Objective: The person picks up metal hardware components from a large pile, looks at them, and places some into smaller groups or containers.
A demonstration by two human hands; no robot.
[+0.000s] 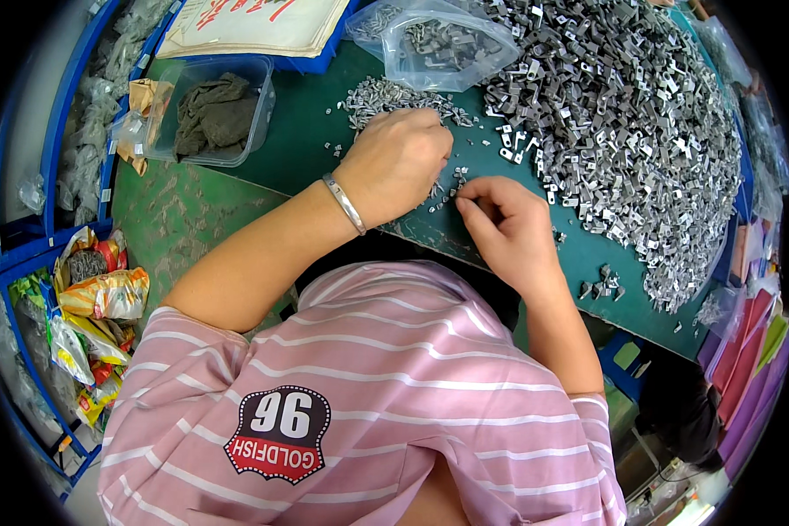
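My left hand, with a metal bangle at its wrist, is curled over the near edge of the green tabletop. Its fingertips are hidden beneath it, so what they hold does not show. Close by on the right, my right hand is closed, thumb and forefinger together. Anything in that pinch is too small to make out. Between the hands lie a few tiny metal pieces. Just beyond my left hand spreads a small pile of little silvery metal parts.
A large heap of grey metal clips covers the table's right side. A clear bag of parts stands at the back. On the left are a plastic tub with a dark cloth and blue racks. A small cluster of clips lies near the front edge.
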